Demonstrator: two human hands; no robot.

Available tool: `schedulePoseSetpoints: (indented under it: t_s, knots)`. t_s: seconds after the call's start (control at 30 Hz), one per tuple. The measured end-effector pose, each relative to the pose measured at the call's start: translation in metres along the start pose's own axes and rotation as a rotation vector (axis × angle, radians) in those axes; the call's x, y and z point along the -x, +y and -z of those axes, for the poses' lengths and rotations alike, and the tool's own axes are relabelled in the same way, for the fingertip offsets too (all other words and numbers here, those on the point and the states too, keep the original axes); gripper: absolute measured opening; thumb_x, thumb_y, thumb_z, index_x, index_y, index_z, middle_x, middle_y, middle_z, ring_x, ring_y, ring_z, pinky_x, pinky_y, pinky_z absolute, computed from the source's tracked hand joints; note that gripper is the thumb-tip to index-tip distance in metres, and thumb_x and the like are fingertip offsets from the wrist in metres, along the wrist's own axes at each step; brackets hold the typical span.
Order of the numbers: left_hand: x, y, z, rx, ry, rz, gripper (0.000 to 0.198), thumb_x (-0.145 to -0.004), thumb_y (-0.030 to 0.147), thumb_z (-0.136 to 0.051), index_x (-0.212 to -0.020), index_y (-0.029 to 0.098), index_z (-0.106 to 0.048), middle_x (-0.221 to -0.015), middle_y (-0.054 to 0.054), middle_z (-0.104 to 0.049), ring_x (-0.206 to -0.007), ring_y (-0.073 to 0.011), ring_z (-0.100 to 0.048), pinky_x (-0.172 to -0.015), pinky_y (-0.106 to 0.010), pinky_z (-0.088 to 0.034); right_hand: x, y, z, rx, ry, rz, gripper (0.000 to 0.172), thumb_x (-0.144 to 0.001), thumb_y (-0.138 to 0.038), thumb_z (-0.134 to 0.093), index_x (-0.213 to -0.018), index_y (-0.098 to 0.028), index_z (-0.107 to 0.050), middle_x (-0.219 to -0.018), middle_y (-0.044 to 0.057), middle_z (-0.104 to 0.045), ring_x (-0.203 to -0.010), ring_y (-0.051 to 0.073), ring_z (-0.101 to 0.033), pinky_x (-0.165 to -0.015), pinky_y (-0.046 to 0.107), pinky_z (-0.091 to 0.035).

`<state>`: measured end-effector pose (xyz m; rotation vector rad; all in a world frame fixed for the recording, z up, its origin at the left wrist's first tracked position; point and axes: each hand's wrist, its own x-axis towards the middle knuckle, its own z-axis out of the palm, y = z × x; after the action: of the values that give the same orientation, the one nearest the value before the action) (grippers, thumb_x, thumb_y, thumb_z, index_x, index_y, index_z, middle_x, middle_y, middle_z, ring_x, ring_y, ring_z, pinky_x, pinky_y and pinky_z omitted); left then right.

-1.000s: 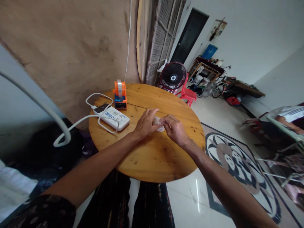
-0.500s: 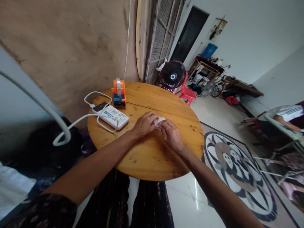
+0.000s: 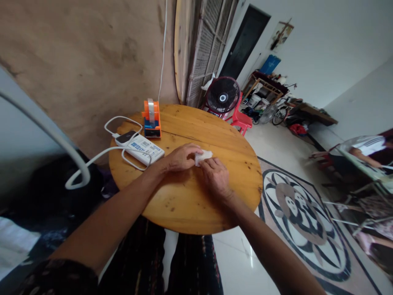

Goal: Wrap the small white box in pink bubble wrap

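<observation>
Between my two hands, near the middle of the round wooden table (image 3: 184,196), is a small white packet (image 3: 203,156), crumpled and slightly translucent; I cannot make out whether it is tissue, foam or plastic. My left hand (image 3: 184,157) grips its left end between thumb and fingers. On its near right side, the curled fingers of my right hand (image 3: 215,173) close on the edge, and those fingertips are partly hidden. Left of my hands lies a white power-bank-like box (image 3: 144,150) with blue print. An orange tape dispenser (image 3: 152,119) with clear tape stands behind it.
A white cable (image 3: 123,162) loops over the box and off to the left. Past the table stand a fan (image 3: 223,96) and a red plastic chair (image 3: 241,119). At far right, a person (image 3: 365,153) sits by another table.
My right hand has turned and moved lower against the packet, fingers more curled. More of the white packet shows between my hands. The whole view has shifted slightly.
</observation>
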<state>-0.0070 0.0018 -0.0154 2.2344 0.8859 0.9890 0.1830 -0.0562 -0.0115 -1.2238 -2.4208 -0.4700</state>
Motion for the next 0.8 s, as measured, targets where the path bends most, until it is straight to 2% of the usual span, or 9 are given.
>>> schedulePoseSetpoints:
  t_s: [0.1, 0.17, 0.27, 0.33, 0.5, 0.6, 0.67, 0.73, 0.8]
  knots:
    - [-0.001, 0.0, 0.003, 0.109, -0.012, 0.068, 0.033, -0.081, 0.02, -0.049, -0.106, 0.017, -0.07, -0.125, -0.009, -0.064, -0.116, -0.0216, -0.059, -0.102, -0.035, -0.045, 0.002, -0.006, -0.004, 0.029, -0.019, -0.011, 0.025, -0.097, -0.019, -0.045, -0.107, -0.021, -0.068, -0.097, 0.009, -0.07, -0.093, 0.024, -0.055, -0.081, 0.037, -0.043]
    - [-0.001, 0.0, 0.0, 0.134, 0.014, 0.098, 0.03, -0.084, 0.028, -0.05, -0.105, 0.017, -0.07, -0.118, -0.008, -0.067, -0.11, -0.022, -0.061, -0.097, -0.035, -0.047, 0.005, -0.012, -0.002, 0.009, -0.03, -0.029, 0.026, -0.096, -0.019, -0.045, -0.113, -0.019, -0.066, -0.102, 0.01, -0.07, -0.099, 0.026, -0.054, -0.085, 0.038, -0.043]
    - [-0.002, 0.0, -0.007, 0.07, 0.057, 0.122, 0.033, -0.08, 0.034, -0.058, -0.107, 0.016, -0.066, -0.107, -0.007, -0.067, -0.098, -0.0211, -0.062, -0.091, -0.034, -0.048, 0.016, -0.017, 0.009, -0.097, -0.024, -0.012, 0.029, -0.094, -0.015, -0.047, -0.118, -0.018, -0.064, -0.114, 0.01, -0.069, -0.111, 0.027, -0.053, -0.091, 0.041, -0.041]
    - [-0.002, 0.0, -0.01, 0.041, 0.057, 0.121, 0.033, -0.079, 0.033, -0.06, -0.107, 0.016, -0.065, -0.106, -0.006, -0.066, -0.097, -0.0207, -0.061, -0.09, -0.034, -0.047, 0.026, -0.015, 0.022, -0.205, 0.021, -0.01, 0.03, -0.092, -0.013, -0.048, -0.116, -0.02, -0.064, -0.116, 0.008, -0.069, -0.109, 0.025, -0.057, -0.09, 0.041, -0.042]
    - [-0.002, -0.001, -0.011, 0.056, 0.041, 0.124, 0.03, -0.078, 0.03, -0.058, -0.105, 0.018, -0.064, -0.109, -0.005, -0.065, -0.1, -0.0203, -0.061, -0.092, -0.033, -0.046, 0.035, 0.015, 0.041, -0.502, 0.184, -0.265, 0.023, -0.094, -0.018, -0.047, -0.105, -0.021, -0.067, -0.11, 0.008, -0.069, -0.104, 0.021, -0.063, -0.09, 0.039, -0.046]
    - [-0.003, -0.002, -0.011, 0.093, 0.047, 0.145, 0.031, -0.078, 0.031, -0.059, -0.105, 0.018, -0.064, -0.108, -0.005, -0.066, -0.099, -0.0203, -0.061, -0.091, -0.034, -0.046, 0.022, 0.04, 0.029, -0.669, 0.208, -0.43, 0.018, -0.091, -0.029, -0.054, -0.098, -0.02, -0.068, -0.098, 0.007, -0.069, -0.089, 0.019, -0.064, -0.08, 0.034, -0.05]
    - [-0.003, -0.003, -0.011, 0.107, 0.036, 0.139, 0.031, -0.079, 0.032, -0.059, -0.106, 0.017, -0.063, -0.107, -0.005, -0.065, -0.097, -0.0199, -0.061, -0.09, -0.033, -0.047, 0.011, 0.053, 0.015, -0.782, 0.192, -0.531, 0.023, -0.087, -0.037, -0.058, -0.098, -0.02, -0.068, -0.093, 0.006, -0.069, -0.08, 0.017, -0.063, -0.074, 0.033, -0.051]
    - [-0.003, -0.003, -0.01, 0.101, 0.024, 0.117, 0.03, -0.08, 0.03, -0.058, -0.106, 0.017, -0.063, -0.107, -0.005, -0.065, -0.096, -0.0195, -0.061, -0.089, -0.033, -0.046, 0.0, 0.06, 0.003, -0.851, 0.12, -0.544, 0.033, -0.08, -0.045, -0.066, -0.101, -0.02, -0.068, -0.099, 0.008, -0.068, -0.083, 0.019, -0.063, -0.071, 0.032, -0.05]
    - [-0.003, -0.003, -0.009, 0.088, 0.02, 0.089, 0.029, -0.081, 0.029, -0.057, -0.106, 0.017, -0.063, -0.107, -0.006, -0.065, -0.097, -0.0193, -0.06, -0.089, -0.033, -0.046, -0.009, 0.062, -0.002, -0.898, 0.031, -0.503, 0.041, -0.076, -0.047, -0.07, -0.106, -0.021, -0.068, -0.113, 0.01, -0.065, -0.097, 0.022, -0.062, -0.074, 0.033, -0.051]
